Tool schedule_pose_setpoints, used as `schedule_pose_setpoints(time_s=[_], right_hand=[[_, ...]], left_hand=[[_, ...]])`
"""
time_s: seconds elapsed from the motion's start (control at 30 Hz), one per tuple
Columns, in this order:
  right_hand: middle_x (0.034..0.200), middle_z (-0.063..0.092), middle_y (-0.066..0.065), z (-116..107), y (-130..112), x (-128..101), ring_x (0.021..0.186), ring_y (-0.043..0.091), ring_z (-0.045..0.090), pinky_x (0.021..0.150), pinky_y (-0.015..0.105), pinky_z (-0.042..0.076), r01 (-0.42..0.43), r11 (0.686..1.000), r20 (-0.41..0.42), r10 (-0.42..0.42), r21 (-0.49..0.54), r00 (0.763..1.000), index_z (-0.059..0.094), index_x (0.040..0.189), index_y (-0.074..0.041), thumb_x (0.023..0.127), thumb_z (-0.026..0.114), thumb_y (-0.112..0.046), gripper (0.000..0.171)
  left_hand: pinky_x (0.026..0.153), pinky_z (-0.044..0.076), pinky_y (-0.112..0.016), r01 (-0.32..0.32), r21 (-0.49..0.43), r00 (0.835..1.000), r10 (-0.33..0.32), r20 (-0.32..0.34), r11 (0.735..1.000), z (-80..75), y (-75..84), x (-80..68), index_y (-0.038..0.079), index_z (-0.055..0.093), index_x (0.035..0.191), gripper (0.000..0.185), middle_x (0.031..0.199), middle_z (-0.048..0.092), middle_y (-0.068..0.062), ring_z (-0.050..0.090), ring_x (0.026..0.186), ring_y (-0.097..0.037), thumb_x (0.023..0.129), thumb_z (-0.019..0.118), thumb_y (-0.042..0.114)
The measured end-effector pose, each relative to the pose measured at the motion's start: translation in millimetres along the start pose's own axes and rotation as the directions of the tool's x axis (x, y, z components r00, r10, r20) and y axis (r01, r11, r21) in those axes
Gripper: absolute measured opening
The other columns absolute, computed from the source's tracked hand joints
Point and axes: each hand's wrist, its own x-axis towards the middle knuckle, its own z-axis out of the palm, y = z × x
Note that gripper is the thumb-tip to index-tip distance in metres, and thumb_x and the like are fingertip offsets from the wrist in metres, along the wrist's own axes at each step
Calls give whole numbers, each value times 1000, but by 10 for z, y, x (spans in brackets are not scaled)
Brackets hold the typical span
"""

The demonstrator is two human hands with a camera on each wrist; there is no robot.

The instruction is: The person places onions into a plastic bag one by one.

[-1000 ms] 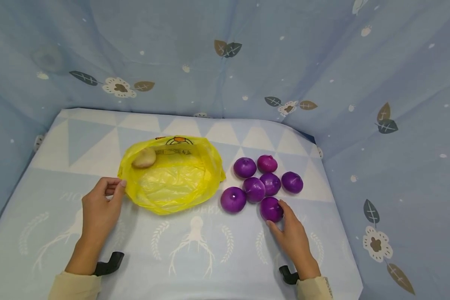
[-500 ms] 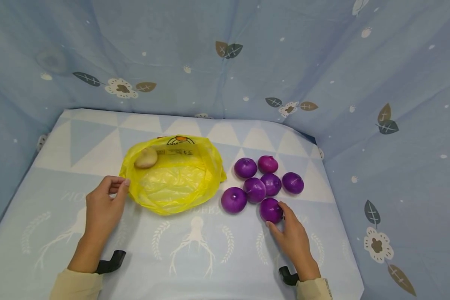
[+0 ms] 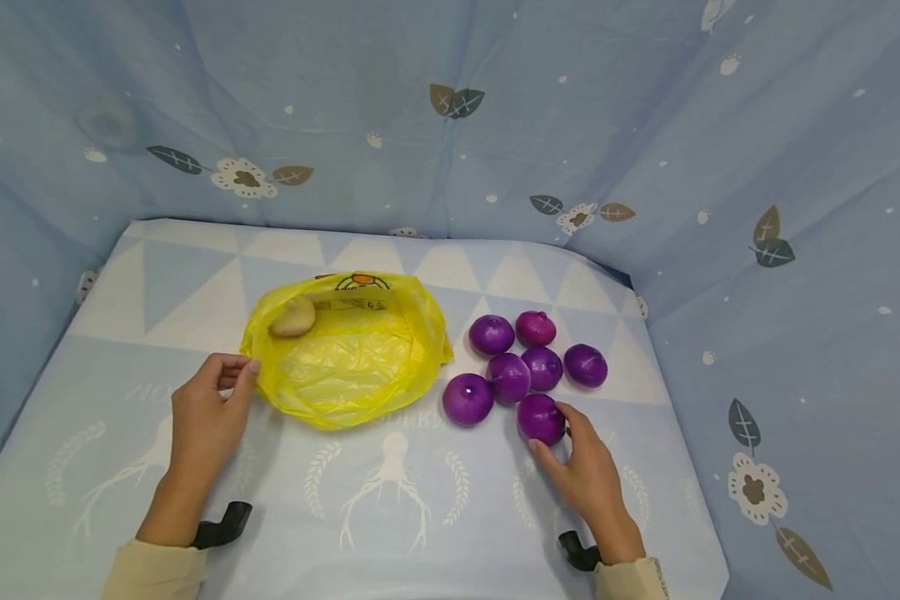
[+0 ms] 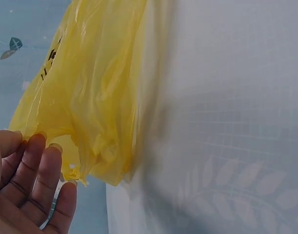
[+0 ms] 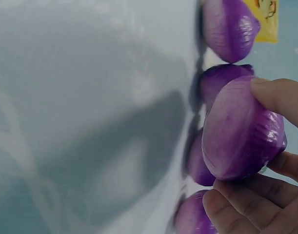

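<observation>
My left hand (image 3: 208,421) pinches the left rim of a yellow plastic bag (image 3: 423,358) between thumb and fingers. The bag stands with its mouth wide, and a potato (image 3: 292,317) lies inside at its left. In the left wrist view the bag's side (image 4: 100,87) hangs in folds from the fingertips. My right hand (image 3: 592,475) grips a purple onion (image 3: 540,419) from its right side. The right wrist view shows that onion (image 5: 239,131) held between thumb and fingers, apart from the tabletop, with other onions behind it.
Several more purple onions (image 3: 507,378) sit in a loose group right of the bag, one of them smaller and redder (image 3: 535,328). The patterned tablecloth (image 3: 390,517) covers the table, and a blue curtain (image 3: 375,100) hangs behind and at both sides.
The onion in my right hand has shifted very slightly up and to the left. My left hand keeps its pinch on the bag's rim.
</observation>
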Motion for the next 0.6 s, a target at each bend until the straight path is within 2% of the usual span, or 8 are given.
schedule_pose_setpoints(time_s=[0.17,0.37,0.6], right_hand=[[140,60,19,-75,-84,28,114,38,67,92,54,57,25,999,-15,-25,24,1000,51,147,-3,86,89,-29,77],[141,61,17,-123,-170,71,114,36,68,91,51,58,113,993,-48,-111,26,993,51,148,-6,83,91,-28,79],[141,61,15,-228,-371,199,115,36,67,89,52,58,199,980,-37,-198,15,979,51,150,-9,83,91,-31,81]], left_hand=[[70,42,-16,1,-1,1000,-1,-1,1000,-3,-16,3,-1,67,114,24,100,72,-15,64,91,-26,105,67,22],[70,41,-15,-3,2,1000,3,1,1000,-3,-16,15,-1,67,114,24,100,72,-15,65,92,-28,105,67,21],[69,41,-14,-18,8,1000,18,-5,1000,6,-11,32,-1,67,113,23,99,72,-15,66,90,-28,104,68,20]])
